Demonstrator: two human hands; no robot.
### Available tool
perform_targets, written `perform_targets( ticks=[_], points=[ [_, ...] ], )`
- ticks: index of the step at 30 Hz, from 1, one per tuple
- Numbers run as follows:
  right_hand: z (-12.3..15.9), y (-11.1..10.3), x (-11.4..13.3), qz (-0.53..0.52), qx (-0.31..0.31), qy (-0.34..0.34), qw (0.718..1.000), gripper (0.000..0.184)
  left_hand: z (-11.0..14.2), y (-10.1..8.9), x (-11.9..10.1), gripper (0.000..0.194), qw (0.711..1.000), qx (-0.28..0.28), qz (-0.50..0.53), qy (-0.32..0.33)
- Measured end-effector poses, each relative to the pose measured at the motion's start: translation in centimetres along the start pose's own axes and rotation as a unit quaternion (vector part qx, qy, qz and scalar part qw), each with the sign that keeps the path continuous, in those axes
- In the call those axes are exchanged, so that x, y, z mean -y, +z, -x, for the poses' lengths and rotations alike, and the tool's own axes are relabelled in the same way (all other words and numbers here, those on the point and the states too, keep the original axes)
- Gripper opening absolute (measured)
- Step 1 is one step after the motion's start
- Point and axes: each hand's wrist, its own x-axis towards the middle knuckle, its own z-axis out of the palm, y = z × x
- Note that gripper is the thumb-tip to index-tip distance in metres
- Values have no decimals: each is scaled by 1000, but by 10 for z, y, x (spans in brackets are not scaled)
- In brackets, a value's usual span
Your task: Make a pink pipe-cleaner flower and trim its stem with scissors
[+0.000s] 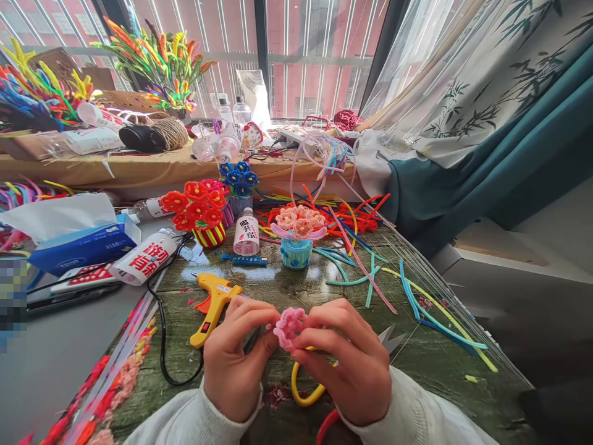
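A pink pipe-cleaner flower (291,329) is held up between both hands, just above the table's front part. My left hand (238,355) pinches its left side with thumb and forefinger. On the other side, the fingertips of my right hand (349,358) grip its right edge. Below the hands, partly hidden, lie scissors with yellow (303,395) and red handles; a blade tip (390,340) shows past my right hand. A yellow glue gun (215,303) rests beside my left hand. Farther back stands a light-blue pot (296,252) with pink pipe-cleaner flowers (300,219).
Red flowers in a striped pot (208,235), blue flowers (238,179) and a water bottle (246,232) stand behind. Loose pipe cleaners (370,278) spread over the right side. A tissue box (86,247) and another bottle (146,256) lie left. The glue gun's black cord (163,346) loops nearby.
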Motion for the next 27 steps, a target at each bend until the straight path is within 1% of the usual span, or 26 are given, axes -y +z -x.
perform_targets(
  ticks=[3,4,6,8,10,12,17,20,23,25,27],
  points=[
    [0,-5,-4,6,-19,29,999,24,0,1,3,5,998,-2,35,-42],
    [0,-6,-4,12,-27,38,999,25,0,1,4,6,997,-3,51,-55],
    [-1,-7,-4,15,-28,48,998,21,0,2,6,7,993,-5,86,-76],
    [-1,-6,-3,6,-12,42,999,18,-1,2,6,8,989,-9,119,-92],
    [-1,-4,-2,-3,2,35,999,15,-2,3,6,9,984,-12,145,-104],
    [0,-3,-2,-8,0,43,999,13,-3,4,6,9,980,-10,162,-111],
    [2,-3,-6,-59,1,112,992,23,-5,6,5,8,974,-5,201,-105],
    [3,-1,-7,-106,11,154,982,25,-5,7,4,10,971,-7,216,-99],
    [4,0,-6,-156,14,191,969,31,-4,7,2,12,968,-11,224,-110],
    [3,1,-5,-210,14,217,953,35,-4,7,1,11,966,-9,226,-122],
    [2,1,-4,-269,14,250,930,34,-4,8,-2,9,966,-2,223,-131]
  ],
)
